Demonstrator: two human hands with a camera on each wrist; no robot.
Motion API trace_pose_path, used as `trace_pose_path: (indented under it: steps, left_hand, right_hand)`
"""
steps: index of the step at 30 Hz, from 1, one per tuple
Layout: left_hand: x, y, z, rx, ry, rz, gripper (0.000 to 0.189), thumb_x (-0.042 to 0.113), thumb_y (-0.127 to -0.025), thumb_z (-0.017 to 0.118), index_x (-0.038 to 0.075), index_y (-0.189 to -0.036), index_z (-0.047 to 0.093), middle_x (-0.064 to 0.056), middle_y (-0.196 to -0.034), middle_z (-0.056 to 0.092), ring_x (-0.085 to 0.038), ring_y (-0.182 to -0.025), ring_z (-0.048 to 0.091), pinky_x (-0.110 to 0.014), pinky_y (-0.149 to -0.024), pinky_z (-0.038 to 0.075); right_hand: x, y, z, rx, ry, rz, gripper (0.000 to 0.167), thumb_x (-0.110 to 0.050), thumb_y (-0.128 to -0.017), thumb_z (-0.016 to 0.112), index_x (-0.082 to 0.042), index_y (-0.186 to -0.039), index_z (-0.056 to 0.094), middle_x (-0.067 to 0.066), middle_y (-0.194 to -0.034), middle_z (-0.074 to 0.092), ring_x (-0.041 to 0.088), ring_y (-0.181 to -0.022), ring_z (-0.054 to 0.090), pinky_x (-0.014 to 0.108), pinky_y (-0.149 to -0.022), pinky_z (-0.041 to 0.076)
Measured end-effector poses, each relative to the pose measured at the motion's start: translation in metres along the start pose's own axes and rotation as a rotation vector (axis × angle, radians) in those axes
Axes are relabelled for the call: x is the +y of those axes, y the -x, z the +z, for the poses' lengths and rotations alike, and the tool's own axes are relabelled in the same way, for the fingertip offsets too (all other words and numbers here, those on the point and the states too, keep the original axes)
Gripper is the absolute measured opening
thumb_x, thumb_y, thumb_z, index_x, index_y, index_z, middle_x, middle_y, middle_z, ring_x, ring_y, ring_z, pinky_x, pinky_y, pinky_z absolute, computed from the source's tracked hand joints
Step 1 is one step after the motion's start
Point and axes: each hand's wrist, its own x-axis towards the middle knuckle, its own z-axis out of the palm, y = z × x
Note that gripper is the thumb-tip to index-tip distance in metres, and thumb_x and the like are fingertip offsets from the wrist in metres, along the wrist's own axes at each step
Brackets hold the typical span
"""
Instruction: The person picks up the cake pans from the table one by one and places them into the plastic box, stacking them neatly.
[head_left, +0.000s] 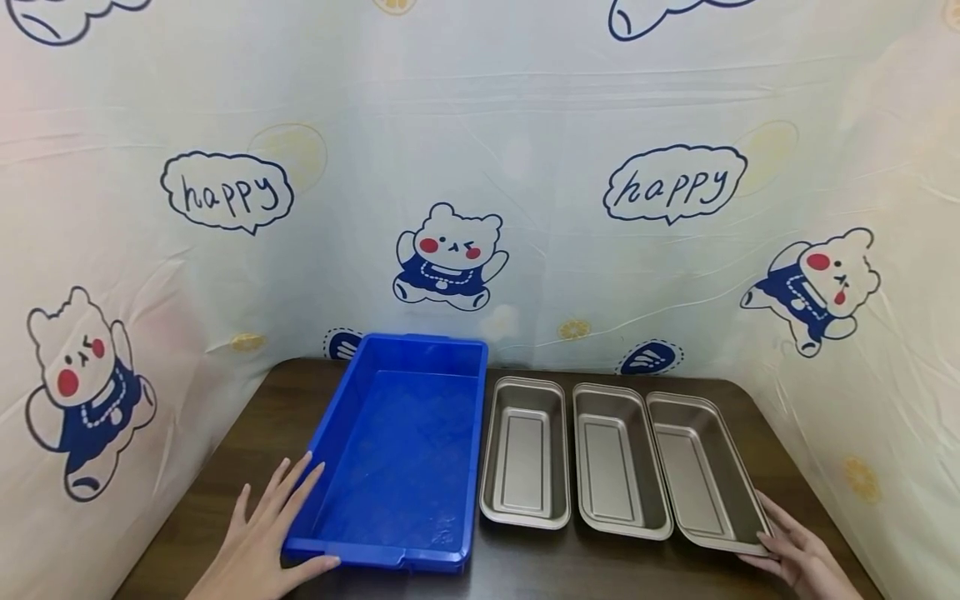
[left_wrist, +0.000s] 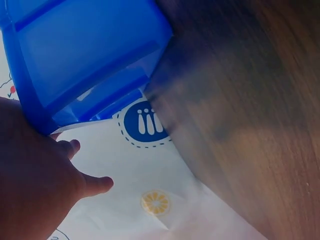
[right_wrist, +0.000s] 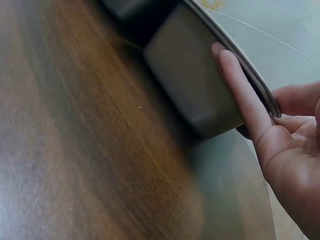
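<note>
Evidently my two hands mark the ends of this row: my left hand (head_left: 258, 537) at the near left corner of the blue tray (head_left: 405, 467), my right hand (head_left: 806, 558) at the near right corner of the outermost pan (head_left: 697, 483). On the left my fingers are spread and released, tips over the long rim and thumb by the near edge; I judge they guide or steady the tray, for nothing is clasped, and how hard they press I cannot tell. On the right I pinch the pan's rim, thumb above and a finger laid along the outer wall beneath, probably because that lip gives the easiest purchase on such smooth metal. Whether that corner sits quite flat on the table (head_left: 255, 417), I cannot tell. Between the two lie the middle pan (head_left: 611, 475), just beside the one I pinch, and the inner pan (head_left: 522, 462), close to the tray's right wall. All run lengthwise away from me, bare inside, which seems to leave every rim within reach. Behind them hangs the patterned cloth (head_left: 540, 167).
</note>
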Motion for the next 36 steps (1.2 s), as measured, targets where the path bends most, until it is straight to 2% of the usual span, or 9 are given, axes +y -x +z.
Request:
trace_pose_path:
  steps: [4,7,10,12,18,24,27,32,36]
  left_hand:
    - [-0.002,0.001,0.001,0.010,-0.016,-0.006,0.112,0.065,-0.082,0.080,0.018,-0.168,0.026,-0.015,-0.174,0.020,-0.049,-0.157,0.011,-0.076,-0.113,-0.018]
    - [-0.002,0.000,0.002,0.016,-0.011,-0.015,0.114,0.065,-0.082,0.081,0.018,-0.169,0.023,-0.016,-0.174,0.018,-0.050,-0.157,0.011,-0.078,-0.113,-0.015]
    - [-0.001,0.001,0.003,0.015,-0.006,-0.030,0.116,0.065,-0.082,0.080,0.019,-0.170,0.020,-0.016,-0.174,0.017,-0.050,-0.157,0.011,-0.081,-0.114,-0.009]
    - [-0.001,0.001,0.004,0.021,0.000,-0.034,0.115,0.064,-0.083,0.080,0.019,-0.170,0.019,-0.016,-0.174,0.017,-0.051,-0.157,0.012,-0.082,-0.114,-0.007]
    - [-0.001,0.001,0.005,0.038,0.009,-0.041,0.114,0.062,-0.085,0.079,0.017,-0.170,0.019,-0.018,-0.174,0.019,-0.051,-0.157,0.012,-0.084,-0.113,-0.004]
    - [-0.001,0.002,0.006,0.038,0.024,-0.052,0.113,0.061,-0.085,0.080,0.016,-0.170,0.020,-0.019,-0.173,0.020,-0.053,-0.156,0.012,-0.086,-0.111,-0.004]
    - [-0.001,0.003,0.007,0.043,0.030,-0.050,0.113,0.061,-0.085,0.080,0.016,-0.170,0.020,-0.019,-0.173,0.020,-0.052,-0.157,0.010,-0.085,-0.111,-0.007]
    - [-0.001,0.003,0.007,0.050,0.016,-0.047,0.113,0.062,-0.085,0.079,0.017,-0.170,0.020,-0.017,-0.174,0.020,-0.051,-0.158,0.008,-0.084,-0.111,-0.009]
    - [-0.001,0.003,0.006,0.051,0.010,-0.044,0.112,0.062,-0.084,0.080,0.016,-0.169,0.022,-0.018,-0.173,0.021,-0.051,-0.158,0.010,-0.084,-0.111,-0.010]
  right_hand:
    - [-0.002,0.000,0.000,-0.029,-0.019,-0.002,0.079,0.019,-0.105,0.011,-0.023,-0.160,0.047,-0.009,-0.157,0.051,0.017,-0.140,0.053,0.046,-0.112,0.046]
    - [-0.005,0.000,0.000,-0.022,0.031,-0.023,0.080,0.021,-0.104,0.011,-0.023,-0.160,0.048,-0.016,-0.157,0.048,0.012,-0.123,0.060,0.045,-0.111,0.047]
    - [-0.007,0.000,0.000,-0.013,0.082,-0.053,0.080,0.022,-0.102,0.012,-0.021,-0.160,0.047,-0.021,-0.156,0.045,0.011,-0.105,0.058,0.044,-0.109,0.049]
    - [-0.009,-0.001,0.002,-0.020,0.067,-0.060,0.081,0.023,-0.102,0.010,-0.019,-0.161,0.047,-0.018,-0.157,0.046,0.011,-0.104,0.058,0.045,-0.110,0.048]
    - [-0.012,-0.004,0.009,-0.066,-0.064,-0.066,0.080,0.023,-0.101,0.008,-0.014,-0.161,0.046,-0.010,-0.160,0.049,0.016,-0.118,0.060,0.048,-0.113,0.044]
    - [-0.018,-0.007,0.021,-0.082,-0.154,-0.092,0.076,0.023,-0.102,0.010,-0.009,-0.159,0.047,-0.008,-0.161,0.048,0.009,-0.145,0.047,0.050,-0.115,0.041]
    - [-0.023,-0.013,0.033,-0.092,-0.187,-0.109,0.078,0.025,-0.100,0.008,-0.007,-0.160,0.045,-0.002,-0.162,0.049,0.012,-0.148,0.044,0.052,-0.116,0.039]
    - [-0.030,-0.028,0.059,-0.080,-0.193,-0.135,0.080,0.025,-0.098,0.004,-0.005,-0.160,0.045,0.003,-0.162,0.049,0.016,-0.149,0.045,0.054,-0.115,0.039]
    - [-0.031,-0.046,0.081,-0.047,-0.117,-0.158,0.081,0.026,-0.097,0.004,-0.006,-0.159,0.046,0.002,-0.162,0.049,0.021,-0.147,0.048,0.054,-0.112,0.043]
